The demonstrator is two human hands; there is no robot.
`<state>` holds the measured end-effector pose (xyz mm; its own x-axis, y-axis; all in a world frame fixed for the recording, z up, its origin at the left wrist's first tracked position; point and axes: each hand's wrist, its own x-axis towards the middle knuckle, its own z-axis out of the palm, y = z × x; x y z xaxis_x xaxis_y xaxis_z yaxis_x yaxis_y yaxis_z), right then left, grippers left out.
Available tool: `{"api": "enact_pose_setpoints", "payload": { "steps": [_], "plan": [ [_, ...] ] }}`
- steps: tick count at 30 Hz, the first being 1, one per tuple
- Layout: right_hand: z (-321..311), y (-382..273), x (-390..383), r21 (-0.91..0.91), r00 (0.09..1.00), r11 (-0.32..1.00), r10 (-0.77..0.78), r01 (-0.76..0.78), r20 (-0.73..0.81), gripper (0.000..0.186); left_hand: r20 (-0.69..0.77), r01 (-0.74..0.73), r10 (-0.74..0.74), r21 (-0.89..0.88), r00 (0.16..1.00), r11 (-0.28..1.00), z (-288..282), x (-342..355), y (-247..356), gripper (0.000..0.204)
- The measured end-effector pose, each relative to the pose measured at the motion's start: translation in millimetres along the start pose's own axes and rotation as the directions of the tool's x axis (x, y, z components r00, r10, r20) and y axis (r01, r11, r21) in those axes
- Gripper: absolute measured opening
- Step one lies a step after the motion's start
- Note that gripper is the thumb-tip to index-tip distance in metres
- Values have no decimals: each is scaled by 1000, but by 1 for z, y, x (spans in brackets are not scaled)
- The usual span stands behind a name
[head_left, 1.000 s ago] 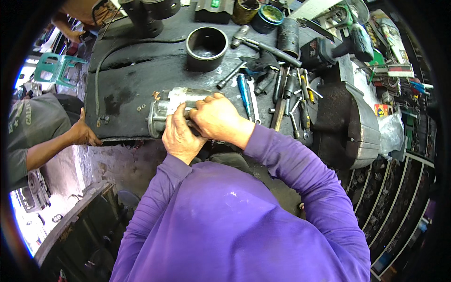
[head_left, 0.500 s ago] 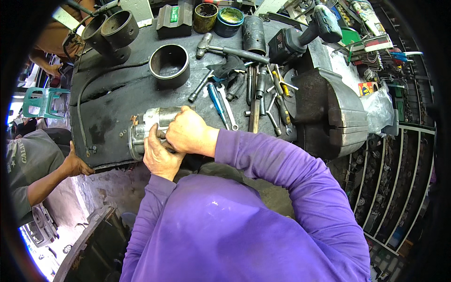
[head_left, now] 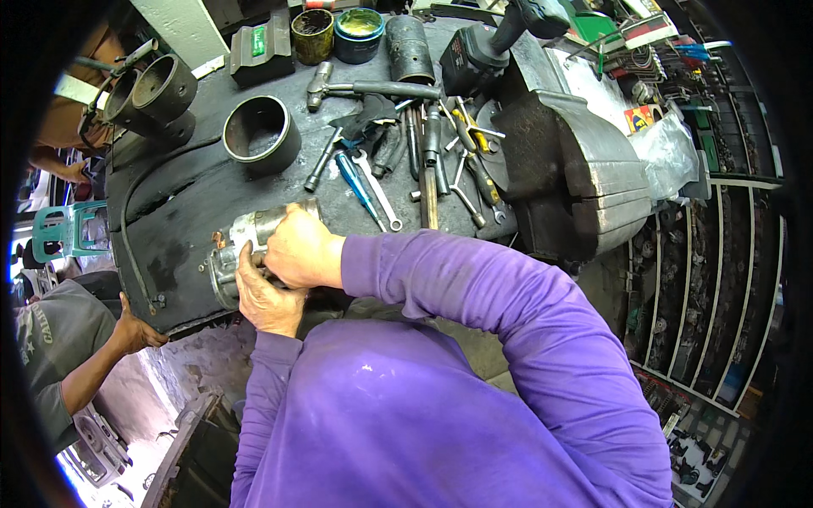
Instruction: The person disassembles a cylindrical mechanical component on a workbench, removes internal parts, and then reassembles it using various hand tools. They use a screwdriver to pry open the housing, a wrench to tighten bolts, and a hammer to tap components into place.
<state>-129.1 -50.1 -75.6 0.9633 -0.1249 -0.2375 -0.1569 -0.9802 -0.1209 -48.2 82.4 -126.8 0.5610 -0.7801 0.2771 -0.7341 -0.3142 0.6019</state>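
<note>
A silvery cylindrical motor, by its looks a starter motor [head_left: 224, 273], lies on its side at the near edge of the dark workbench [head_left: 178, 254]. My left hand [head_left: 269, 298] is closed against its near side, thumb and fingers pressed to the housing. My right hand [head_left: 301, 247] is curled into a fist over the motor, right beside the left fingertips. Whatever may be between the fingers of my right hand is hidden. Beyond my hands lie a blue-handled screwdriver [head_left: 359, 188] and a combination wrench [head_left: 378, 191].
Farther back are an open metal cylinder [head_left: 269, 152], a hammer [head_left: 373, 88], grease tins [head_left: 357, 38] and a cordless impact wrench [head_left: 474, 55]. A large dark housing [head_left: 576, 169] bounds the right. Another person's hand [head_left: 135, 332] rests on the left bench corner.
The whole view has shifted, so the bench things appear farther left. Both my hands stay on the motor in nearly the same pose.
</note>
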Motion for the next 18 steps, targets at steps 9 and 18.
{"api": "enact_pose_setpoints", "payload": {
  "steps": [9,18],
  "plan": [
    [1,0,2,35,1000,999,-3,3,0,26,-33,-99,102,61,994,993,1,1,-2,104],
    [-9,5,2,25,997,999,-47,45,67,31,-27,-81,82,49,996,996,1,2,-2,106]
  ]
}}
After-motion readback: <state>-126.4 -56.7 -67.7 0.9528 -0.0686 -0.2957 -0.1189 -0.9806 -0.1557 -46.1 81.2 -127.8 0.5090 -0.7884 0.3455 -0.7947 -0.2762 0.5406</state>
